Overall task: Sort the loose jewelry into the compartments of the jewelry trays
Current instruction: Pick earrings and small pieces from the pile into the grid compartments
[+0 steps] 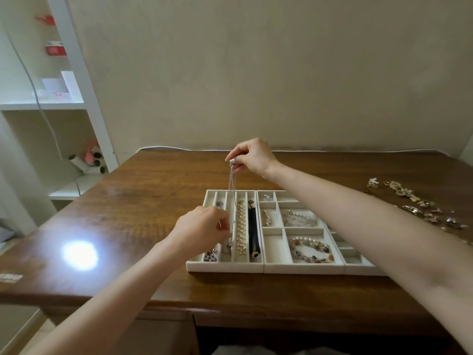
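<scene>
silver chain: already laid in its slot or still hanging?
Mostly hanging. The right hand pinches the silver chain above the left tray; its lower end reaches a long slot by the left hand.

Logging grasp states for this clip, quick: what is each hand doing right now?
Right hand: closed, pinching the top of a thin silver chain necklace.
Left hand: closed, fingers pinched at the necklace's lower end over the tray.

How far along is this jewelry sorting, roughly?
Partly done. The left tray already holds a pearl strand and a dark blue piece; the middle tray holds a beaded bracelet. In hand: the right hand dangles a thin silver chain over a long slot while the left hand guides its lower end. Left: a pile of loose jewelry on the table.
</scene>
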`<state>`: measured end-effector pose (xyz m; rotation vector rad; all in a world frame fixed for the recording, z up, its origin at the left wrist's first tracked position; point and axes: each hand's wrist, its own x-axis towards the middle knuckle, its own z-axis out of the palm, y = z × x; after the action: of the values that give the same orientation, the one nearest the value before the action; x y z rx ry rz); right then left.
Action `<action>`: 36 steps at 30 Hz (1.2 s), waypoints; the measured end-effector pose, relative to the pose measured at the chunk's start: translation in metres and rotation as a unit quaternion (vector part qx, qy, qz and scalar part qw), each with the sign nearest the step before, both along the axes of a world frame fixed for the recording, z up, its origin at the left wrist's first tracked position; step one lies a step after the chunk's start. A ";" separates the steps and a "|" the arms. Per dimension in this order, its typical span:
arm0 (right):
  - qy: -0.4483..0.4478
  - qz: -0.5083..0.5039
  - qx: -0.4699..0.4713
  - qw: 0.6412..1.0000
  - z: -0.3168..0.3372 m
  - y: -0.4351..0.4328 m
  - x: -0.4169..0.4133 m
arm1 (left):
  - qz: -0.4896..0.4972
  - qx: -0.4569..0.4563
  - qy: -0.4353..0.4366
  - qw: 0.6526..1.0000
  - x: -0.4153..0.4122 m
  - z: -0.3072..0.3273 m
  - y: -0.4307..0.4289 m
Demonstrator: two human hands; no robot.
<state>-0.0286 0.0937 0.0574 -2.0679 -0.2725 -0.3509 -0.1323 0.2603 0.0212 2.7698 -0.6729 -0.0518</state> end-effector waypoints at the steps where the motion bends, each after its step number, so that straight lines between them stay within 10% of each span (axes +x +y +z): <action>1: 0.001 0.000 0.003 1.000 0.000 0.001 0.000 | -0.007 -0.005 0.000 1.000 0.000 -0.001 0.001; 16: 0.005 -0.017 -0.018 1.000 -0.002 0.010 0.006 | -0.056 -0.025 0.053 0.997 0.002 -0.007 0.001; 24: 0.038 -0.024 -0.135 0.990 -0.027 0.009 0.005 | 0.027 -0.107 -0.052 0.993 0.013 -0.006 0.002; 36: 0.102 0.004 -0.071 0.992 -0.023 -0.014 -0.011 | 0.054 -0.167 -0.091 0.980 0.028 -0.014 0.003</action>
<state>-0.0394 0.0798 0.0345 -2.2221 -0.1865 -0.1148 -0.1041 0.2635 0.0074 2.4969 -0.5167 0.3114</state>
